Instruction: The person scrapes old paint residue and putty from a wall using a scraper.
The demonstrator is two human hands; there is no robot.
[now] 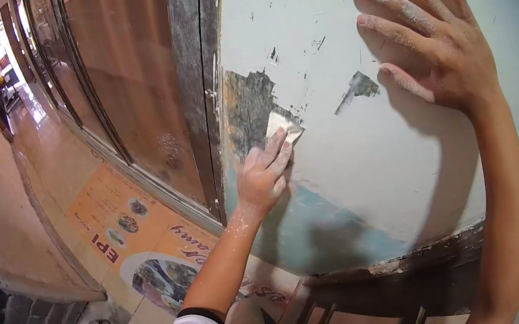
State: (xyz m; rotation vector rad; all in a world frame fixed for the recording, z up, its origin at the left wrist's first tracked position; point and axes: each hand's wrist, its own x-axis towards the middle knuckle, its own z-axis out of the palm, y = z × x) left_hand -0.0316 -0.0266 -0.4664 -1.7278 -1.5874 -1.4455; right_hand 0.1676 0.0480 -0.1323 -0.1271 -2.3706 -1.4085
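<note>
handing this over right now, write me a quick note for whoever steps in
Left hand: fingers press a pale sheet, likely sandpaper, onto the wall at the edge of the dark bare patch beside the door frame.
Right hand: open, flat on the wall, holding nothing.
Done: paint is off at that patch and at a small spot.
Left: white paint covers most of the wall.

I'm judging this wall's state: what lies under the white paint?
A dark grey patch shows where it has flaked, and a blue layer lower down. The left hand and its scraper cover part of the patch.
</note>
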